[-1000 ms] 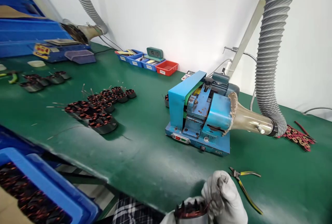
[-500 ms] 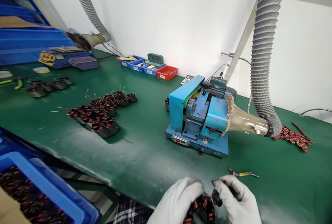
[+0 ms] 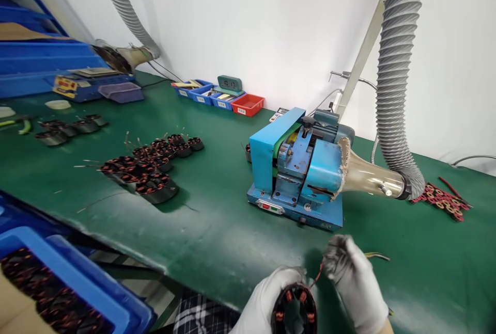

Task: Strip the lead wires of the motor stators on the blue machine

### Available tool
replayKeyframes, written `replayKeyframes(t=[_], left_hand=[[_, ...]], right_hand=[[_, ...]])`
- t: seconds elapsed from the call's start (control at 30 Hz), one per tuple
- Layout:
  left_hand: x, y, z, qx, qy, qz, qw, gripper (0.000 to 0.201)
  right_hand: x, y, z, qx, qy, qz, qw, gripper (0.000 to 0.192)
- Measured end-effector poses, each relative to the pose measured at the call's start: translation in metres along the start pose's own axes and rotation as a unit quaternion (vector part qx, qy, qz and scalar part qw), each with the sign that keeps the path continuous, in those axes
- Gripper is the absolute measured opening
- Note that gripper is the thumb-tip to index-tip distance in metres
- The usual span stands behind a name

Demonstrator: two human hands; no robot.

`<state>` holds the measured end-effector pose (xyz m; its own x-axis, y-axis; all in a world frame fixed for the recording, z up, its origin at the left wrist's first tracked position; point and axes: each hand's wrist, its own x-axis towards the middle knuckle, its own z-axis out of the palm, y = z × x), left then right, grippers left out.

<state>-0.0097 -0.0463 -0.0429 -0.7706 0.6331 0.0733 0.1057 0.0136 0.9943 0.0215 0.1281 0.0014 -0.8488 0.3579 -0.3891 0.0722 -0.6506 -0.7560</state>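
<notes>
My left hand [image 3: 260,299], in a white glove, is wrapped around a motor stator [image 3: 300,295], a black ring with copper windings inside, at the bottom of the view. A reddish-brown wire [image 3: 319,272] rises from the stator's upper right edge. My right hand [image 3: 353,280], gloved with dark, dirty fingertips, is closed on the far end of this wire and holds it taut, apart from the stator. Behind the right hand, a pair of pliers [image 3: 377,255] lies partly hidden, with its yellow handle showing.
A blue belt machine [image 3: 296,184] with a duct hose [image 3: 399,65] stands ahead. Several stators [image 3: 157,189] are grouped left of it. A blue crate [image 3: 77,277] of stators sits at lower left. Red pieces [image 3: 442,200] lie at right; small bins [image 3: 248,105] stand behind.
My right hand has moved up and away from the stator, and the wire now stretches between them. My left hand keeps hold of the stator, now turned more toward the camera.
</notes>
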Motion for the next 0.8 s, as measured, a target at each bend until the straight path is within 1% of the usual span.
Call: replayKeyframes(t=[0.03, 0.07, 0.13, 0.17, 0.23, 0.3, 0.33, 0.4, 0.43, 0.47, 0.53, 0.67, 0.73, 0.8], left_hand=[[0.001, 0.002, -0.002, 0.012, 0.001, 0.002, 1.000, 0.031], [0.002, 0.004, -0.003, 0.029, 0.001, -0.001, 1.000, 0.039], [0.005, 0.005, -0.003, 0.065, -0.001, -0.025, 0.998, 0.049], [0.006, 0.003, -0.002, 0.080, 0.000, -0.042, 0.996, 0.051], [0.008, -0.001, -0.002, 0.104, 0.004, -0.064, 0.993, 0.051], [0.009, -0.004, -0.002, 0.127, -0.005, -0.064, 0.990, 0.048], [0.009, -0.004, -0.003, 0.139, -0.013, -0.062, 0.988, 0.046], [0.010, -0.003, -0.005, 0.158, -0.027, -0.053, 0.986, 0.044], [0.010, -0.002, -0.006, 0.164, -0.030, -0.048, 0.985, 0.042], [0.010, -0.001, -0.007, 0.166, -0.029, -0.042, 0.985, 0.040], [0.010, 0.001, -0.008, 0.160, -0.028, -0.031, 0.986, 0.038], [0.009, 0.003, -0.007, 0.162, -0.020, -0.042, 0.986, 0.043], [0.010, 0.004, -0.006, 0.173, -0.021, -0.048, 0.984, 0.045], [0.010, 0.003, -0.005, 0.183, -0.023, -0.051, 0.982, 0.045]], right_hand=[[0.002, 0.005, 0.001, -0.073, -0.022, 0.032, 0.997, 0.031], [0.004, 0.011, 0.003, -0.146, -0.045, 0.050, 0.987, 0.032], [0.008, 0.023, 0.005, -0.259, -0.069, 0.042, 0.962, 0.026], [0.011, 0.027, 0.005, -0.302, -0.068, 0.027, 0.950, 0.022], [0.016, 0.031, 0.004, -0.365, -0.059, 0.016, 0.929, 0.021], [0.022, 0.028, 0.003, -0.378, -0.060, 0.035, 0.923, 0.018], [0.024, 0.024, 0.003, -0.371, -0.070, 0.044, 0.925, 0.021], [0.026, 0.016, 0.003, -0.363, -0.095, 0.052, 0.925, 0.036], [0.026, 0.013, 0.003, -0.373, -0.109, 0.051, 0.920, 0.037], [0.026, 0.009, 0.004, -0.396, -0.122, 0.045, 0.909, 0.033], [0.024, 0.004, 0.006, -0.460, -0.133, 0.014, 0.878, 0.022], [0.016, 0.002, 0.010, -0.563, -0.119, -0.056, 0.816, 0.012], [0.012, 0.004, 0.009, -0.592, -0.095, -0.078, 0.797, 0.005], [0.010, 0.008, 0.006, -0.600, -0.082, -0.095, 0.790, 0.004]])
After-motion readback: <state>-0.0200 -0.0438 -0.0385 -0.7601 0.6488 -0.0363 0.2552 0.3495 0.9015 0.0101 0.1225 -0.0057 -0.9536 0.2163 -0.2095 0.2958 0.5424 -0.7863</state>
